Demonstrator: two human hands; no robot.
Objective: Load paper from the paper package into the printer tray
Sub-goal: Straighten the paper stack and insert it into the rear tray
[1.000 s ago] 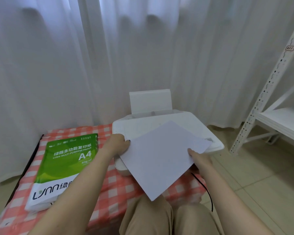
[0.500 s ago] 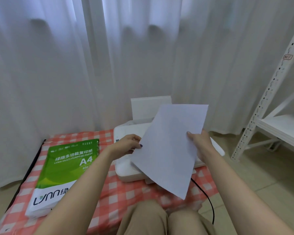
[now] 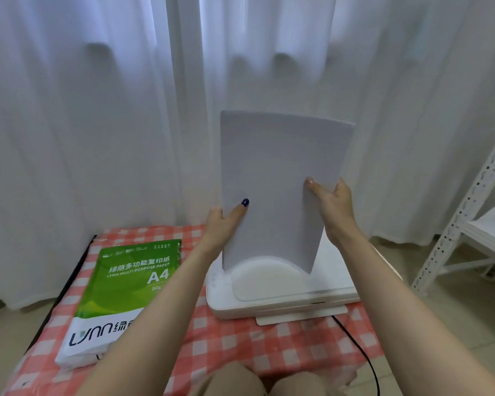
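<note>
A: You've got the paper [image 3: 275, 178] upright above the printer [image 3: 283, 292], one hand on each long edge. Your left hand [image 3: 222, 227] pinches the left edge low down, thumb on the near face. Your right hand [image 3: 333, 204] pinches the right edge a little higher.

B: And the fingers behind?

A: Hidden by the sheets — but both grips look closed on the paper, not loose. The sheets bow toward you, so you're squeezing inward.

B: Where does it go?

A: Into the rear tray, I'd judge, at the far side of the printer. The paper covers it right now, so I can't see the slot or its guides.

B: What should I mind?

A: Ease the squeeze so the sheets flatten; a bowed stack is likely to catch on the way in. The bottom edge hangs lower on the right than on the left — level it first. Then lower it straight, bottom edge leading, and keep it square to the far edge of the printer.

B: And the package?

A: The package [image 3: 126, 287] lies flat on the checked cloth [image 3: 269, 352], just left of the printer, well clear of your arms. The cable [image 3: 363, 355] runs off the near right corner; your right forearm passes above it, so don't drop your elbow.
</note>
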